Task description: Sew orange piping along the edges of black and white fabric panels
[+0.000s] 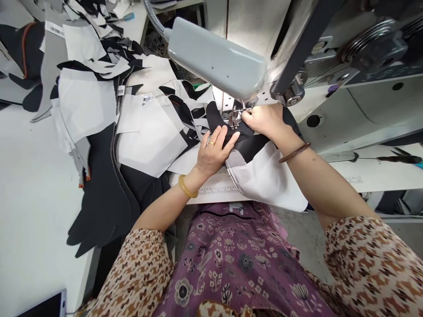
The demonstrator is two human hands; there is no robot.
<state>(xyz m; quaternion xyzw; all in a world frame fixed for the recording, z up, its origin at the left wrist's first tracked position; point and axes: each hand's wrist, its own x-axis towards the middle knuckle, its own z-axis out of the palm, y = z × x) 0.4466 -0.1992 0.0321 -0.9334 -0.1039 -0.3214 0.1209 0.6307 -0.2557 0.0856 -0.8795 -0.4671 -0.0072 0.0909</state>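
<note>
My left hand lies flat with fingers spread on a black fabric piece, just left of the sewing machine's presser foot. On the foot's other side, my right hand is closed, fingers curled on the black fabric; its fingertips are partly hidden behind the machine head. A white fabric panel with a grey mesh patch joins the black part and drapes over the table's front edge below my right wrist. The needle itself is hard to make out.
A grey lamp hangs low over the sewing spot. Stacked white panels and black pieces crowd the left side. A printed ruler runs along the front edge. Tweezers or snips with dark handles lie at right; a phone lies lower left.
</note>
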